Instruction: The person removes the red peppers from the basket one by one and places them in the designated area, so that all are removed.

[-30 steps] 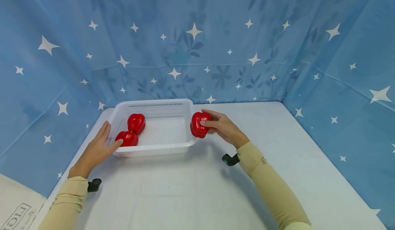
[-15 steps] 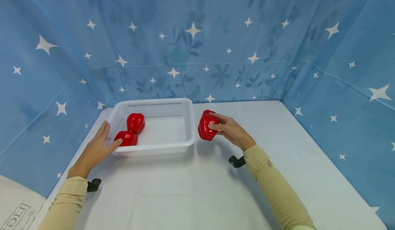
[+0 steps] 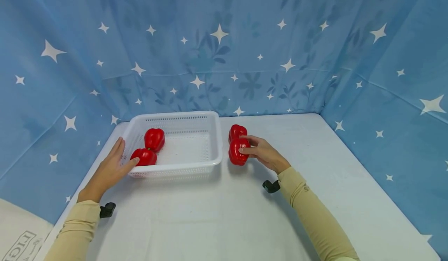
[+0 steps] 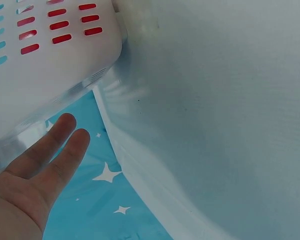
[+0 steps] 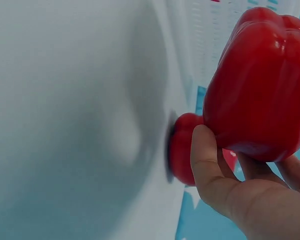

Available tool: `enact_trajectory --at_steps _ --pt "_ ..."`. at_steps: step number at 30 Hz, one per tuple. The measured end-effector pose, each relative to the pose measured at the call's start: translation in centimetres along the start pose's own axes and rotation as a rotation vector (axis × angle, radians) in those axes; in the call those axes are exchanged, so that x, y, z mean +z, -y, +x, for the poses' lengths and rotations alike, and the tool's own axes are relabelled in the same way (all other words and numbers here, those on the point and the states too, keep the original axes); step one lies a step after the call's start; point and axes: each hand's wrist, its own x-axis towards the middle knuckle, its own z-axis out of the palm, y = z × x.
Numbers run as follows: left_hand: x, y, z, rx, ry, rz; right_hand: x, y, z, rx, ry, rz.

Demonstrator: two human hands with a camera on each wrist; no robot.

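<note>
My right hand [image 3: 263,152] grips a glossy red bell pepper [image 3: 238,156] between thumb and fingers, right of the basket. In the right wrist view this bell pepper [image 5: 262,85] is lifted off the white table. Just behind it, another red bell pepper [image 3: 238,132] rests on the table, partly hidden. My left hand [image 3: 109,169] is at the front-left corner of a white slotted plastic basket [image 3: 182,167], straight fingers along its outer side and thumb over the rim. Inside the basket's left end lie two red bell peppers, one at the back [image 3: 154,139] and one in front [image 3: 144,158].
A white cloth covers the table [image 3: 196,218]. Blue star-patterned curtains [image 3: 224,58] hang behind and at both sides. Printed pale material [image 3: 21,233] lies at the lower left. A small dark device [image 3: 271,186] sits under the right wrist, with a similar device [image 3: 107,210] at the left.
My right hand has carried the bell pepper from beside the basket's right rim to the right and slightly nearer. The pepper behind it has come into view. My left hand stays put.
</note>
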Motion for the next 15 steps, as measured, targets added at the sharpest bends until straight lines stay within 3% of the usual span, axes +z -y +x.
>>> enact_trajectory --at_steps 15 --pt "-0.1 0.0 0.0 -0.003 -0.002 -0.004 -0.6 -1.7 0.2 0.021 -0.019 -0.031"
